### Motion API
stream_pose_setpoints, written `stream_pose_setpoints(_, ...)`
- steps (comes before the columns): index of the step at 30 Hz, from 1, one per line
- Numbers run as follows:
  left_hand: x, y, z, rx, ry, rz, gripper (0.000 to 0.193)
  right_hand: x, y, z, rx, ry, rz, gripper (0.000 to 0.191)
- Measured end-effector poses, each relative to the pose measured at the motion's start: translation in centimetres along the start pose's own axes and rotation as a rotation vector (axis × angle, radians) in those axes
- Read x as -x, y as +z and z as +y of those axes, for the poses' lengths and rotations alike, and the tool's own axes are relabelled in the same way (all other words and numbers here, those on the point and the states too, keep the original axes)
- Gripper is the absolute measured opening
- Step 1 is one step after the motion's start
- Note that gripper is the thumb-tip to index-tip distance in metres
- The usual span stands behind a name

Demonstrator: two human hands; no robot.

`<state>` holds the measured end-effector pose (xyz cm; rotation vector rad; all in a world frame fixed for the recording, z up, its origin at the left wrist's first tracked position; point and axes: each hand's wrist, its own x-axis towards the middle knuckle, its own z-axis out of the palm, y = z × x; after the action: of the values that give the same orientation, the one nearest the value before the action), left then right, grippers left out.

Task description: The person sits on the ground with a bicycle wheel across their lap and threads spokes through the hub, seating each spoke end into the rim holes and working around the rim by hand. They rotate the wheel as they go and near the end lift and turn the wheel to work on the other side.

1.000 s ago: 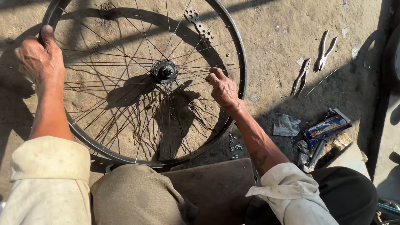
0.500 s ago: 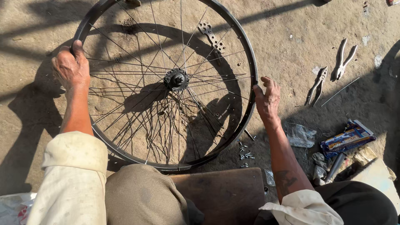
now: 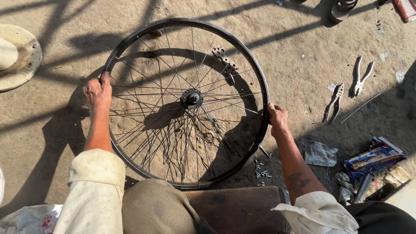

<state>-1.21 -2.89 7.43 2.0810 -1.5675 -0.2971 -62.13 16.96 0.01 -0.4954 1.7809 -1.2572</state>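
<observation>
On the dusty ground before the person's knees, a spoked bicycle wheel [image 3: 186, 102] is lying flat, the left hand [image 3: 97, 93] and right hand [image 3: 277, 119] each clamping its rim on opposite sides. Judging by this, they are positioning it; turning it next needs both grips steady. Pliers [image 3: 333, 103] and small bolts [image 3: 261, 172] are crowding the right edge, while bare ground is lying open leftward.

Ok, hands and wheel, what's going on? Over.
Left hand and right hand grip the rim, opposite sides. Wheel flat on dirt. Pliers and screws lie clear.
</observation>
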Motion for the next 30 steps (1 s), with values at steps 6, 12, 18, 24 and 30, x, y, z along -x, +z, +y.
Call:
stream_pose_setpoints(6,2.5,-0.7,4.9,-0.069,0.299,0.140,0.034,3.1,-0.1,-4.1,0.715,-0.860,0.184,0.026)
stream_pose_setpoints(12,13.5,-1.3,16.6,-0.092,0.539,-0.320,0.054,11.0,7.9,-5.9,0.391,-0.547,-0.158,0.027)
stream_pose_setpoints(18,20.0,0.7,17.8,-0.205,0.197,-0.507,0.077,13.4,15.4,-3.4,0.462,-0.401,-0.294,0.060)
stream_pose_setpoints(24,20.0,4.8,16.2,-0.120,0.105,-0.587,0.101,14.9,18.1,-0.9,0.602,-0.319,-0.456,0.079)
stream_pose_setpoints(30,20.1,7.2,15.0,-0.114,0.090,-0.445,0.112,11.8,13.3,-0.8,1.004,-0.733,-0.362,0.048)
